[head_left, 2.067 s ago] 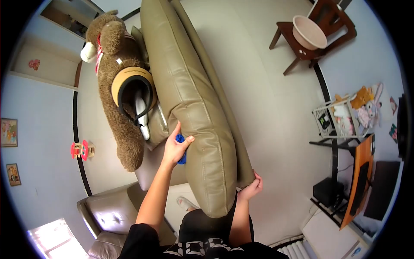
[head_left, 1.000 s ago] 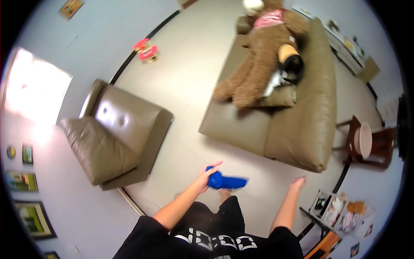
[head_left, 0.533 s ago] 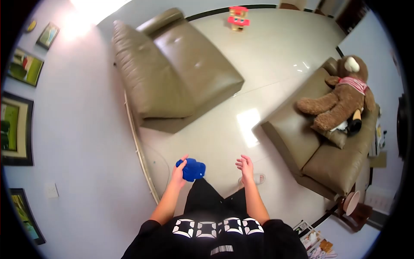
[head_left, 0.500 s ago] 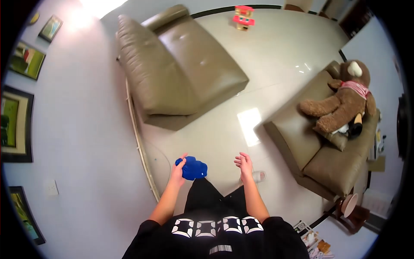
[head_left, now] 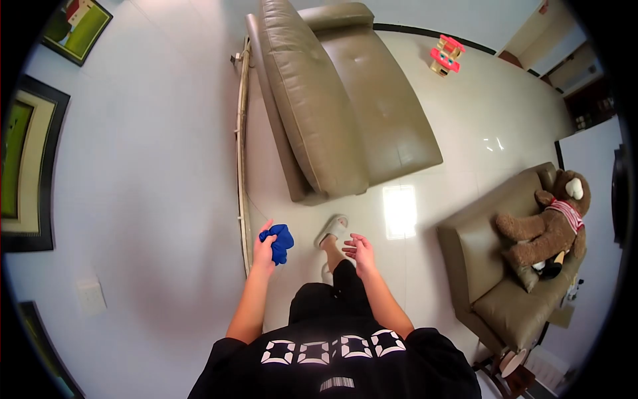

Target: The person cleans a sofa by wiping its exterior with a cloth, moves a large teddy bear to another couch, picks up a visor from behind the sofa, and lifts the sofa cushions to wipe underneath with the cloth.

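Note:
My left hand (head_left: 265, 247) is closed around a bunched blue cloth (head_left: 280, 243), which hangs out on the right side of the fingers. Folds hide the cloth's full shape. My right hand (head_left: 359, 253) is held out in front of my body with its fingers apart and nothing in them. Just beyond it, a foot in a light sandal (head_left: 332, 227) is on the tiled floor (head_left: 359, 209).
Ahead stands an olive leather sofa (head_left: 385, 113), its back towards the left wall. On the right is a second sofa (head_left: 475, 266) bearing a large brown teddy bear (head_left: 538, 229). A red-roofed toy house (head_left: 446, 56) sits farther off. A pole-like rail (head_left: 240, 153) runs along the left wall.
My view has turned left and moved forward, so both sofas appear farther right. One foot has stepped ahead. The blue cloth, still in my left hand, is more bunched.

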Motion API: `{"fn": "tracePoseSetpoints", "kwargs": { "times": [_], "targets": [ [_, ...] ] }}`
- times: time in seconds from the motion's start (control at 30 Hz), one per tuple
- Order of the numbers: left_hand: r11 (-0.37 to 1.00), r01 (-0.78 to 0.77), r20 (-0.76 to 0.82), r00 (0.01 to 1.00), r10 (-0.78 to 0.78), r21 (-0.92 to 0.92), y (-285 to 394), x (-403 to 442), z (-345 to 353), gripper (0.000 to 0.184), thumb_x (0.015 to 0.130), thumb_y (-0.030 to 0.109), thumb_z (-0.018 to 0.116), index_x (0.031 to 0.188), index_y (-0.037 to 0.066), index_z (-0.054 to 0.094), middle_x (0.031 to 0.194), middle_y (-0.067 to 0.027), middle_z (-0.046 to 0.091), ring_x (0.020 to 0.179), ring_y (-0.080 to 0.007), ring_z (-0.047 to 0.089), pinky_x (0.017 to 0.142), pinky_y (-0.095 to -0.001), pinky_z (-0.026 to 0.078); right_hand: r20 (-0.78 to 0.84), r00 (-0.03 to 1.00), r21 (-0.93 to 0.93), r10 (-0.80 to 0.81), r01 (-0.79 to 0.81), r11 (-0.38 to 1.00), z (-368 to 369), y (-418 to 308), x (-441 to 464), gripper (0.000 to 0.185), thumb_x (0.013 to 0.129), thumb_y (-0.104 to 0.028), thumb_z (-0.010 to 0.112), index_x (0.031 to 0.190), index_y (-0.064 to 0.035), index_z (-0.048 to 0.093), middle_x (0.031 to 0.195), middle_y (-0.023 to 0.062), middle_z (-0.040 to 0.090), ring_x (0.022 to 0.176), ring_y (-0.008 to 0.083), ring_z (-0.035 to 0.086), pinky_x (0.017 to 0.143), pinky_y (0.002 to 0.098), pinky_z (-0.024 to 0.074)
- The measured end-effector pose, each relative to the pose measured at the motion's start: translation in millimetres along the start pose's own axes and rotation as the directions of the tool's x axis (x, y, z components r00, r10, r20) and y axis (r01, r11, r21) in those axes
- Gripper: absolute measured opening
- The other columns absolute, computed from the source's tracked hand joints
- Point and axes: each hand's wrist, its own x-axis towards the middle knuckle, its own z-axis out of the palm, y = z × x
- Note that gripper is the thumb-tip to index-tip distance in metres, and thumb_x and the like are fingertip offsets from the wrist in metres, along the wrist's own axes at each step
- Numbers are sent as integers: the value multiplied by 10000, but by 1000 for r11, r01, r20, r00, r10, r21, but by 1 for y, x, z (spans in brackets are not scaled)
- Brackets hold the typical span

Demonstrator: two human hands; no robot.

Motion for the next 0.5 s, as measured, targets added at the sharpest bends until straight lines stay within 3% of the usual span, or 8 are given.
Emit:
{"fn": "tracePoseSetpoints", "kwargs": {
  "times": [0.13, 0.23, 0.3, 0.33, 0.37, 0.43, 0.5],
  "targets": [
    [970, -73, -98, 990, 98, 232, 48, 74, 6, 603, 923, -27, 488, 1505, 129, 477, 1216, -112, 650, 994, -223, 672, 873, -356, 577, 54, 993, 70, 101, -105, 992, 56, -8, 56, 322, 1069, -267, 460, 1291, -57, 564, 1101, 140, 682, 898, 250, 691, 761, 363, 555],
    [933, -89, -112, 984, 135, 349, 80, 122, 5, 563, 907, -12, 541, 1457, 106, 534, 1223, -106, 648, 1024, -209, 653, 929, -333, 543, 89, 963, 258, 256, -270, 928, 91, 10, 98, 374, 1065, -269, 440, 1360, -44, 495, 1217, 170, 634, 1049, 339, 665, 877, 462, 557],
    [928, -83, -112, 985, 132, 363, 103, 150, 12, 531, 909, 4, 560, 1432, 98, 561, 1228, -104, 647, 1038, -201, 644, 942, -325, 530, 172, 925, 409, 339, -380, 829, 113, 26, 118, 433, 1066, -283, 431, 1431, -50, 415, 1406, 213, 524, 1194, 386, 603, 971, 531, 524],
    [940, -120, -107, 981, 162, 319, 118, 160, 22, 514, 913, 17, 572, 1422, 90, 573, 1223, -106, 649, 1052, -199, 638, 945, -322, 525, 193, 907, 475, 373, -419, 774, 130, 9, 109, 506, 1070, -348, 433, 1473, -52, 356, 1542, 251, 378, 1298, 421, 534, 1063, 592, 463],
    [943, -78, -129, 984, 126, 325, 135, 167, 29, 514, 916, 44, 587, 1428, 90, 569, 1248, -113, 633, 1079, -202, 625, 958, -327, 515, 209, 892, 543, 401, -447, 711, 143, 11, 106, 530, 1069, -372, 434, 1483, -53, 344, 1556, 259, 355, 1315, 431, 519, 1085, 604, 439],
    [935, -99, -96, 986, 140, 340, 156, 201, 30, 527, 924, 77, 602, 1448, 94, 552, 1288, -120, 611, 1116, -204, 605, 978, -335, 501, 252, 876, 672, 411, -464, 578, 168, 9, 109, 580, 1067, -420, 435, 1503, -54, 319, 1585, 276, 308, 1350, 451, 488, 1129, 627, 392],
    [927, -110, -55, 989, 138, 358, 183, 241, 33, 533, 927, 92, 606, 1456, 101, 548, 1312, -123, 597, 1142, -209, 592, 995, -340, 490, 192, 916, 740, 353, -371, 560, 190, 16, 112, 694, 1031, -525, 476, 1514, -61, 298, 1517, 285, 368, 1377, 473, 447, 1147, 627, 364]
  ]
}}
